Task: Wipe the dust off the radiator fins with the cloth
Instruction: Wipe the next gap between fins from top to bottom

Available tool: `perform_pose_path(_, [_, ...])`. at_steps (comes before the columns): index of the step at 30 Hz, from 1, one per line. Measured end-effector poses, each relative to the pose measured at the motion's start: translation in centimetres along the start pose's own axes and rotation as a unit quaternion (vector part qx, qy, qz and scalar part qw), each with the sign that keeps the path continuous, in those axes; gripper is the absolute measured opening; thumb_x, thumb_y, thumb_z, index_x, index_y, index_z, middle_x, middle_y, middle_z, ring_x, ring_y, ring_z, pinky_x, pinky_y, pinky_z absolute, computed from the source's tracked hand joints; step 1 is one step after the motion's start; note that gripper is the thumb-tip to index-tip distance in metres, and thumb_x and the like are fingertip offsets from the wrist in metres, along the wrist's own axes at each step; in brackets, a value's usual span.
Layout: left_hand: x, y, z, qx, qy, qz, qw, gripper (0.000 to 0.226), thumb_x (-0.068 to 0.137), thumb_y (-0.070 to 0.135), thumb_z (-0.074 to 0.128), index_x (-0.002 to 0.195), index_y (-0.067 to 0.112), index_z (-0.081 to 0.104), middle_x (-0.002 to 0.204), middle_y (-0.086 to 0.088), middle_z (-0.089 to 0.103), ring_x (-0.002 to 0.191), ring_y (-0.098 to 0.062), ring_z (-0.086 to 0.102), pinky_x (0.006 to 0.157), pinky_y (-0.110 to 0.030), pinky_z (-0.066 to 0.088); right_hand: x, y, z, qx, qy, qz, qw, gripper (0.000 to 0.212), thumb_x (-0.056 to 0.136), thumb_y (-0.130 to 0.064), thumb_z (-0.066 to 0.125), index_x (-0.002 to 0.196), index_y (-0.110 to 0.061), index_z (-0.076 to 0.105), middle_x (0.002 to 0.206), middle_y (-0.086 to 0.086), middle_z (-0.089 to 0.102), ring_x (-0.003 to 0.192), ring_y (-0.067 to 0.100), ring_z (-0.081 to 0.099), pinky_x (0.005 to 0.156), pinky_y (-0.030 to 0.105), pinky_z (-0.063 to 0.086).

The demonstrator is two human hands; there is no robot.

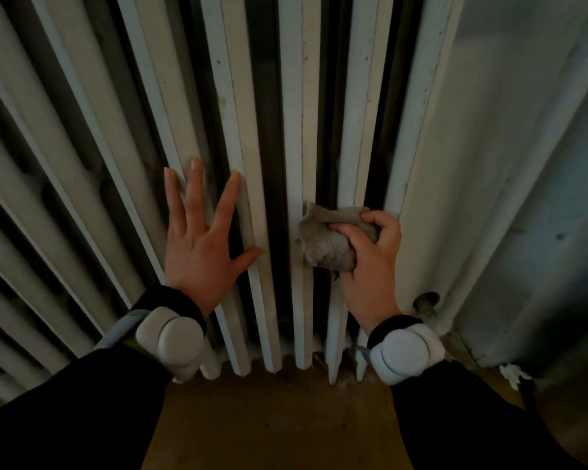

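Two hands work the cast-iron radiator (296, 96): left hand (197, 245), fingers spread flat, braces at centre-left; right hand (370, 259) grips the bunched grey cloth (326, 239) against centre fins, mid-wipe. Next likely needs sliding along the fin.

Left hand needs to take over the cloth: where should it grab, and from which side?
Pinch the bunched free end of the cloth that bulges left of the right hand, coming in from the left. That wad is bare and faces the left hand; the rest is covered by the right hand's curled fingers.
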State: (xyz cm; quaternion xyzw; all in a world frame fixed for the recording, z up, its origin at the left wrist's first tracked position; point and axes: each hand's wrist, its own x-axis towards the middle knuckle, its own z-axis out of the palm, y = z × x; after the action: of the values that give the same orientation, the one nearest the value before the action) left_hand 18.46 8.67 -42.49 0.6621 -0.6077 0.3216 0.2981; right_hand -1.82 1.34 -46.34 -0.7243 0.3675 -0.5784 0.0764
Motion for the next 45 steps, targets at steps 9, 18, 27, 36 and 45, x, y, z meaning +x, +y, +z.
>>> perform_pose_path(9, [-2.1,0.4,1.1,0.002,-0.034,-0.018,0.999,0.107,0.07,0.04,0.077,0.151,0.023,0.009,0.156,-0.017,-0.003,0.14,-0.047,-0.009,0.109,-0.048,-0.009,-2.5,1.3,0.8,-0.02,-0.014,0.021,0.999,0.033,0.074,-0.001,0.065,0.105,-0.011,0.068,0.122,-0.006,0.029,0.121,0.019,0.031,0.109,0.01,0.016])
perform_pose_path(18, [-2.5,1.1,0.6,-0.027,-0.037,-0.036,0.998,0.107,0.07,0.043,0.075,0.151,0.027,0.007,0.156,-0.018,-0.004,0.141,-0.045,-0.007,0.113,-0.056,0.0,-2.5,1.0,0.4,-0.04,-0.018,0.024,0.999,0.038,0.068,0.005,0.071,0.103,-0.011,0.069,0.118,-0.004,0.03,0.116,0.021,0.034,0.107,0.016,0.022])
perform_pose_path(27, [-1.1,0.7,-0.7,-0.084,-0.005,-0.086,0.993,0.105,0.071,0.042,0.076,0.151,0.026,0.008,0.155,-0.025,-0.007,0.144,-0.037,-0.008,0.116,-0.048,0.004,2.8,-3.9,-1.4,-0.031,0.055,-0.049,0.997,0.039,0.079,-0.012,0.069,0.118,-0.014,0.064,0.133,0.008,0.035,0.124,0.023,0.03,0.109,0.038,0.032])
perform_pose_path(36, [-1.5,0.7,0.9,-0.101,0.005,-0.062,0.993,0.1,0.072,0.042,0.072,0.15,0.018,0.015,0.151,-0.036,-0.005,0.143,-0.044,-0.006,0.118,-0.049,0.007,0.6,-0.6,1.3,-0.012,0.055,-0.016,0.998,0.038,0.072,-0.001,0.072,0.108,-0.01,0.067,0.126,0.01,0.037,0.118,0.013,0.029,0.106,0.009,0.015])
perform_pose_path(45, [-3.7,1.0,2.2,-0.09,-0.024,-0.072,0.993,0.101,0.071,0.042,0.074,0.151,0.02,0.015,0.152,-0.032,-0.008,0.142,-0.041,-0.01,0.117,-0.052,0.008,-3.3,2.1,2.5,-0.026,0.03,0.002,0.999,0.039,0.067,0.01,0.073,0.101,-0.007,0.069,0.12,-0.002,0.032,0.117,0.01,0.028,0.105,0.007,0.015])
